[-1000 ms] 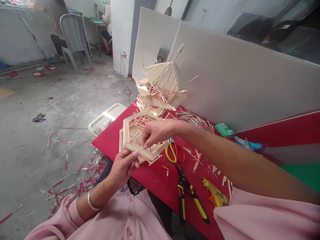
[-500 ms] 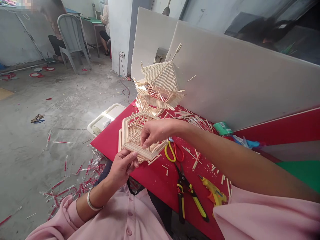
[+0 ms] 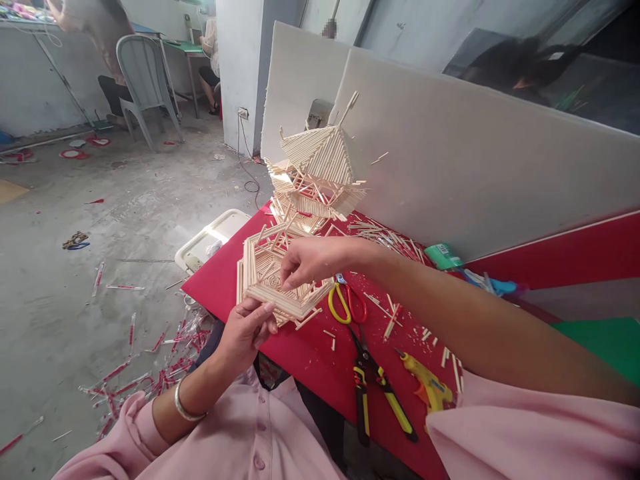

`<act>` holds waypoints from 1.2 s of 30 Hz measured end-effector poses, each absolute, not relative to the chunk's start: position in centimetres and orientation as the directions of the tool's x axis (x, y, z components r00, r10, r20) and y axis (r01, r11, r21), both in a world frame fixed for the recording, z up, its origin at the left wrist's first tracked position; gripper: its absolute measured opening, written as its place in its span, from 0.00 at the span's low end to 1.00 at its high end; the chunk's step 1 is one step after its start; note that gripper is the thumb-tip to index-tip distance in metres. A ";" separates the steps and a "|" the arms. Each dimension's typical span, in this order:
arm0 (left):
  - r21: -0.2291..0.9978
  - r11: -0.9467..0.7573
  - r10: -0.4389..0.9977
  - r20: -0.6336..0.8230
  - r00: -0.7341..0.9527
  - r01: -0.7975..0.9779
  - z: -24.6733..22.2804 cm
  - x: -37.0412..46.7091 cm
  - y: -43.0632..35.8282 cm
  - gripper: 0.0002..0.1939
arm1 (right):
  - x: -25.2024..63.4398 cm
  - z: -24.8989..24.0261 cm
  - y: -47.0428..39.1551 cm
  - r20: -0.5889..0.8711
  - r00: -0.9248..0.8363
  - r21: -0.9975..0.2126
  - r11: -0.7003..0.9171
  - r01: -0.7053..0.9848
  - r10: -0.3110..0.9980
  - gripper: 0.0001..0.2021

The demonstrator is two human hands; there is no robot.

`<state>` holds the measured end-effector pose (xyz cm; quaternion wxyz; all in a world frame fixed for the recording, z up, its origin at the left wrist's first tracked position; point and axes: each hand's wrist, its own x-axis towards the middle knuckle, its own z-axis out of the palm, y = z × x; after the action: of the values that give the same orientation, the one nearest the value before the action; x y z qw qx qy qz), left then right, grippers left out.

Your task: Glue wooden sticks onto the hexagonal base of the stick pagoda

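Observation:
A hexagonal frame of stacked wooden sticks [image 3: 280,301] sits at the near left edge of the red table, with a spiral of sticks inside it. My left hand [image 3: 251,328] grips its near corner, thumb on top and fingers beneath. Over the inside of the frame, my right hand [image 3: 305,263] is closed with its fingertips pinched together; whatever lies between them is hidden. Just behind stands a pagoda-like stick model [image 3: 320,157] with a sloped roof and a stick pointing up from it.
On the red table [image 3: 305,357] lie scissors [image 3: 345,303], black-and-yellow cutters [image 3: 373,380], a yellow glue gun [image 3: 425,380] and loose sticks [image 3: 380,233]. A white board [image 3: 450,167] stands behind. Wrappers [image 3: 165,363] litter the floor; two people sit farther off.
Both hands keep nearly the same place on the stick frame. The right fingertips have shifted very slightly up and left, and the camera view has tilted a little.

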<state>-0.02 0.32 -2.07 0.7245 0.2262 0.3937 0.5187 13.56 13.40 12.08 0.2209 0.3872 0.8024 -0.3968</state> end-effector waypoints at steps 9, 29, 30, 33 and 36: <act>0.778 0.319 0.939 -0.338 0.067 -0.541 -3.4 -1.6 -1.4 0.23 | 19.7 15.6 9.0 -0.248 -0.492 -0.542 0.301 0.785 0.835 0.19; 0.958 0.065 0.980 -0.114 -0.163 -0.281 -7.8 -3.2 -4.0 0.16 | 21.2 -4.5 1.8 0.061 0.185 -0.878 -0.036 0.477 0.981 0.28; 0.946 0.074 0.978 -0.131 -0.164 -0.315 -7.9 -3.0 -3.9 0.17 | 20.9 -4.3 2.1 0.067 0.181 -0.876 -0.029 0.482 0.981 0.29; 0.913 0.092 0.971 -0.170 -0.165 -0.398 -8.2 -2.6 -3.7 0.19 | 20.1 -4.4 2.5 0.091 0.172 -0.869 -0.006 0.494 0.981 0.30; 0.896 0.073 0.966 -0.173 -0.191 -0.439 -8.7 -2.6 -3.1 0.21 | 19.6 -4.9 2.2 0.126 0.158 -0.866 0.032 0.499 0.979 0.30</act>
<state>-2.64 -3.14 -8.68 0.5684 0.2853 0.4621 0.6180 19.56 2.19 -4.88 -0.4200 0.6343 0.5825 -0.2862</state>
